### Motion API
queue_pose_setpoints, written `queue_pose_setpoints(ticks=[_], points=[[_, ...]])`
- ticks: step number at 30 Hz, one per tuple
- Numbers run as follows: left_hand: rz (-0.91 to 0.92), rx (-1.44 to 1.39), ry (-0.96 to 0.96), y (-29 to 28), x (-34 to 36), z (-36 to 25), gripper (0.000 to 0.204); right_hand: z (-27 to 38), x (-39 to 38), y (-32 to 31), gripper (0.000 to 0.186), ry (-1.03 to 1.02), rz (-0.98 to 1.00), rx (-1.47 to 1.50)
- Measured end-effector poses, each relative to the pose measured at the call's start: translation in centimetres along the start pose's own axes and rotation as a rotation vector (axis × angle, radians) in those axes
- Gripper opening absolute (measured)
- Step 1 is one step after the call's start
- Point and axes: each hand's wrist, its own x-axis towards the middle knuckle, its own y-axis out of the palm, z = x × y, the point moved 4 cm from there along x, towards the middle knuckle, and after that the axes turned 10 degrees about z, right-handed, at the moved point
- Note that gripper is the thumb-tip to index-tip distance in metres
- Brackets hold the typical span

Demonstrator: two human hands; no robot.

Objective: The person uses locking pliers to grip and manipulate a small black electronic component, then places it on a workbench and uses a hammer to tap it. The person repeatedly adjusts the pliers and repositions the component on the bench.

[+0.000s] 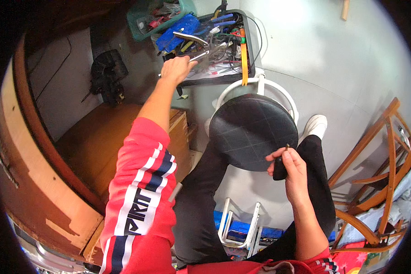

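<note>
My left hand reaches out over a black tray of mixed tools at the far side. Its fingers are closed round one handle of a silver plier-like tool; the other handle stands spread away and the jaws lie among the tools. Nearer to me, my right hand pinches a small black object with a brass-coloured tip pointing up; its exact kind does not show. This hand is above the right edge of a round black stool seat, between my knees.
A green bin and a blue item sit beside the tray. An orange strip hangs over its edge. Wooden furniture stands left; a wooden frame leans right. A white metal frame lies below the stool.
</note>
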Motion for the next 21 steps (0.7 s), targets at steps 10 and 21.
queue_pose_setpoints(ticks=[10,21], points=[[0.211,-0.083,-0.001,4.6,2.9,0.1,0.061,0.3,0.5,-1.6,0.029,0.087,-0.068,0.107],[-0.231,0.376,0.217,1.0,9.4,1.0,0.033,1.2,2.2,-1.2,0.029,0.09,-0.123,0.048]])
